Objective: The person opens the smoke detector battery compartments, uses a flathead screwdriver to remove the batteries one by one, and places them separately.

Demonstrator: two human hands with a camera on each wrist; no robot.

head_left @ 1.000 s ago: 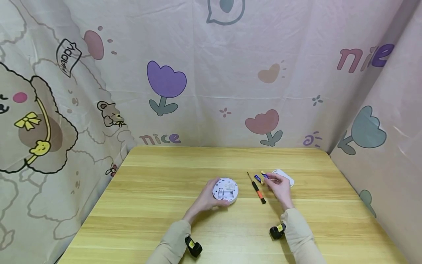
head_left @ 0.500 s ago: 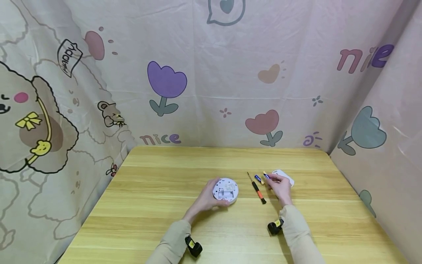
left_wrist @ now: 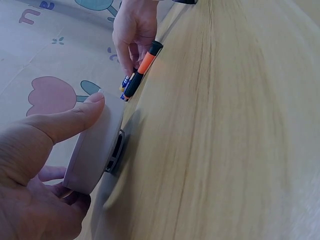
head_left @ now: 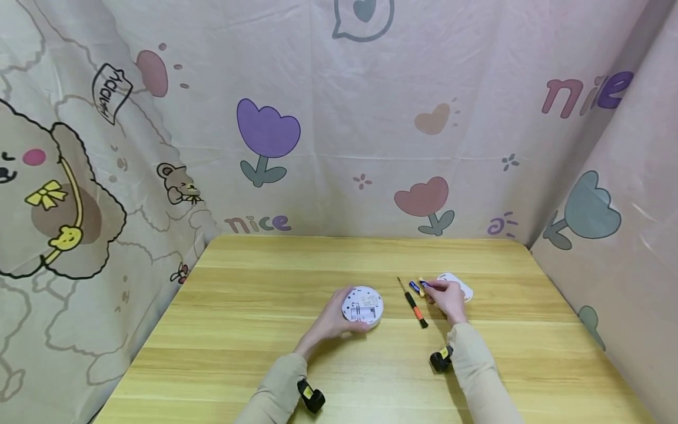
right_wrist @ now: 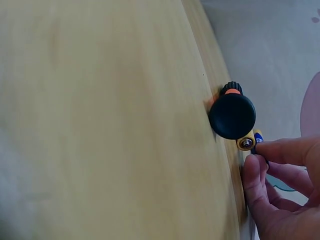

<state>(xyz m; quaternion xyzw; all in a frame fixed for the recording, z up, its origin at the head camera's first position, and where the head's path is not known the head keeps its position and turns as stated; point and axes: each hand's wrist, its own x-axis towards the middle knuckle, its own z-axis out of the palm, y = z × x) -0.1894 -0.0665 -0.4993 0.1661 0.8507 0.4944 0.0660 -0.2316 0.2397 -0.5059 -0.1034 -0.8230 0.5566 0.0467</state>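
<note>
My left hand (head_left: 332,318) grips a round white device (head_left: 365,299) by its rim, thumb at the near side. Its upper face bears an uncovered battery compartment with metal contacts. In the left wrist view the device (left_wrist: 97,145) stands edge-on between thumb and fingers, tilted near the tabletop. My right hand (head_left: 448,300) pinches a small blue-and-yellow battery (head_left: 424,284) between thumb and fingertips, partly hidden by the fingers. A second such battery (head_left: 415,288) lies just left of it. In the right wrist view, one battery end (right_wrist: 245,144) shows below the screwdriver's handle cap (right_wrist: 232,116).
A black-and-orange screwdriver (head_left: 413,301) lies between the hands, its thin shaft pointing away. The white oblong cover (head_left: 464,287) rests behind my right hand. Printed cloth (head_left: 339,147) hangs along the back and sides of the wooden table (head_left: 254,294).
My right hand has shifted slightly left with the pinched battery, which now sits closer to the second battery. My left hand and the white device have stayed in place.
</note>
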